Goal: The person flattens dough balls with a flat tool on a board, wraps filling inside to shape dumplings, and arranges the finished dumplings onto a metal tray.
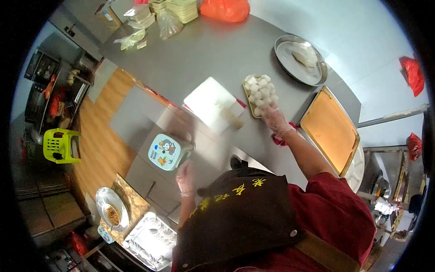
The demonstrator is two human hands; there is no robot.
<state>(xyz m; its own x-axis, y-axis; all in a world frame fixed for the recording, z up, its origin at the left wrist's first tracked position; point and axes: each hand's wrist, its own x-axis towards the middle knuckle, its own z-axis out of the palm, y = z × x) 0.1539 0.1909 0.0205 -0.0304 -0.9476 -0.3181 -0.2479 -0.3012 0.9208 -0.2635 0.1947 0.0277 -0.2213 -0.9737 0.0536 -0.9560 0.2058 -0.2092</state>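
My right hand [275, 120], in a clear plastic glove, reaches to the near end of a small yellowish tray [248, 100] filled with several round white balls [259, 93]. Its fingers are bent down among the nearest balls; what they grip is hidden. My left hand [185, 179], gloved too, hangs low beside a stool with a light-blue cartoon top [164, 152]. Its fingers are blurred, and it is apart from the tray. Left of the tray lies a white slab [209, 100] at the table's edge, with a blurred pale-brown thing [234, 119] by its near corner.
On the grey metal table [190, 56] stand a round metal pan [277, 50] with a whitish lump [306, 58], a rectangular tan-surfaced tray [330, 127], stacked containers [182, 10] and an orange-red bag [225, 9]. A green stool [61, 145] and a metal bowl [103, 199] are to the left.
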